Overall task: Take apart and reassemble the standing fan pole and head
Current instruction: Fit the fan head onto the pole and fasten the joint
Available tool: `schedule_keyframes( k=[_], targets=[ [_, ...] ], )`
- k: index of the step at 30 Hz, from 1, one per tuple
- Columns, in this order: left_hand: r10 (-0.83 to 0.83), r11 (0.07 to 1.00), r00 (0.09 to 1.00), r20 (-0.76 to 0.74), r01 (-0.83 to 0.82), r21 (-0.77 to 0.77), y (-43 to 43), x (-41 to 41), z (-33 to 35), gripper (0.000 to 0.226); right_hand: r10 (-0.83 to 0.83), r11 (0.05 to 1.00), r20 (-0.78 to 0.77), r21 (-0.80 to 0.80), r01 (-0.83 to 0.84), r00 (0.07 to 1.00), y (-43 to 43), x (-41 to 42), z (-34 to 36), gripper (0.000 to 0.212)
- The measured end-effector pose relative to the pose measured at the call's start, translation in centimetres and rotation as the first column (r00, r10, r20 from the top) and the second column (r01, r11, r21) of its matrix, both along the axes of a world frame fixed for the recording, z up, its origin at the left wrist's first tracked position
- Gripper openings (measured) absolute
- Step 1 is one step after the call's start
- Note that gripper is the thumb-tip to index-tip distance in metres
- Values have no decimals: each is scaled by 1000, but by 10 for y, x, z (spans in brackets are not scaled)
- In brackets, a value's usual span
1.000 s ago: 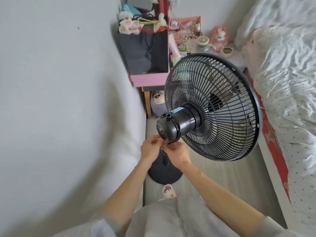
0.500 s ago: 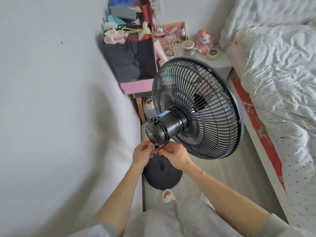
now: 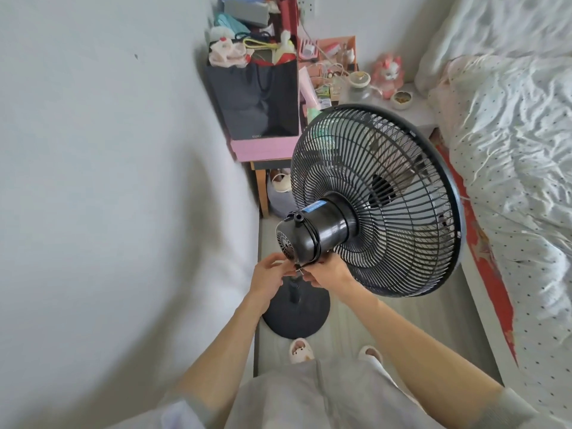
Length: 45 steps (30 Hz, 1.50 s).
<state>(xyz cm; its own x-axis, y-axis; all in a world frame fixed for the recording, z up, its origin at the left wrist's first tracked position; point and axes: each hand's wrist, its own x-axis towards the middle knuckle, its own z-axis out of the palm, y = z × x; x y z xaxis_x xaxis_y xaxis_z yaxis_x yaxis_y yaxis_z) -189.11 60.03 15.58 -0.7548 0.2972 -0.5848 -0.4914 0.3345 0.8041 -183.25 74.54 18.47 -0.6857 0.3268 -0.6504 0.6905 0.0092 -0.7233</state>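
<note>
Right now, in the head view, the fan head point(image 3: 377, 199) is sitting at the middle of the frame, its black grille facing toward 3 o'clock and tilting slightly up. Its motor point(image 3: 315, 233) is sticking out of the grille's back toward 9 o'clock. Both hands are meeting just under the motor, at its 6 o'clock. The left hand point(image 3: 267, 278) is coming in from 7 o'clock with its fingers curling inward, pinching a small metal part point(image 3: 299, 269) below the motor. The right hand point(image 3: 328, 272) is coming in from 5 o'clock, its fingers curling narrowly onto the same part from the other side and its back lying close against the lower grille. What the part is I cannot tell.

Below the hands, at 6 o'clock, a short length of the pole point(image 3: 293, 291) is showing, rising from the round base point(image 3: 295, 317), which is resting on the floor point(image 3: 371, 329). Two slippers point(image 3: 300, 349) are standing just beside the base, at its 6 o'clock.

A wall point(image 3: 93, 181) is filling the 9 o'clock side. A bed point(image 3: 510, 150) is running along the 3 o'clock side. At 12 o'clock a black bag point(image 3: 253, 100) is standing on a pink box point(image 3: 263, 148), near a cluttered table point(image 3: 414, 116).
</note>
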Motion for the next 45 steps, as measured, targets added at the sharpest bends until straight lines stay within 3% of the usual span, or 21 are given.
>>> schedule_keyframes(
  k=[4, 6, 8, 11, 15, 19, 21, 25, 29, 31, 33, 38, 40, 45],
  targets=[
    [0, 1000, 999, -42, 0, 6, 4, 6, -1, 15, 24, 997, 26, -69, -22, 999, 7, 2, 1, 7],
    [-39, 999, 997, -73, 40, 11, 10, 9, -2, 3, 23, 998, 35, -54, -21, 999, 9, -2, 2, 5],
    [-93, 995, 991, -91, 95, 10, 14, 11, -5, 24, 17, 1000, 29, 0, -17, 999, 7, -6, 4, 8],
    [-333, 943, 932, -144, 327, -66, 12, 12, -27, 42, 32, 998, -21, 61, -31, 999, 7, -9, -5, 14],
    [-395, 913, 910, -129, 373, -165, 3, 6, -18, 25, 67, 992, -77, 112, -58, 995, 10, -12, -10, 18],
    [-573, 813, 791, -214, 516, -270, 1, 9, -4, 18, -83, 996, -65, -45, 80, 994, -3, -9, -3, 14],
    [-551, 833, 775, -309, 491, -254, 3, 20, -2, 15, -72, 997, -72, -33, 70, 995, -5, -11, -2, 14],
    [-427, 895, 791, -439, 301, -328, -8, 10, 0, 21, 152, 971, -54, 197, -139, 987, 0, -22, 5, 17],
    [-451, 874, 735, -507, 248, -418, -15, -7, 2, 30, 121, 988, -52, -91, -125, 991, 9, -28, 17, 10],
    [-502, 843, 701, -507, 265, -468, -13, -9, 1, 35, 150, 985, -31, -79, -152, 988, 13, -28, 17, 6],
    [-574, 791, 632, -521, 264, -552, -10, -10, -2, 33, 130, 986, -17, -102, -131, 991, 17, -25, 18, 6],
    [-648, 747, 274, -711, 47, -663, 1, -7, 1, 23, 32, 976, -9, -216, -33, 999, 22, -14, 18, 10],
    [-660, 734, 261, -705, 20, -679, 4, -7, 1, 31, -15, 970, 0, -243, 14, 1000, 22, -9, 18, 10],
    [-695, 710, 111, -710, -44, -702, 10, -13, -6, 37, -88, 934, 105, -338, 119, 991, 37, 3, 19, 11]
  ],
)
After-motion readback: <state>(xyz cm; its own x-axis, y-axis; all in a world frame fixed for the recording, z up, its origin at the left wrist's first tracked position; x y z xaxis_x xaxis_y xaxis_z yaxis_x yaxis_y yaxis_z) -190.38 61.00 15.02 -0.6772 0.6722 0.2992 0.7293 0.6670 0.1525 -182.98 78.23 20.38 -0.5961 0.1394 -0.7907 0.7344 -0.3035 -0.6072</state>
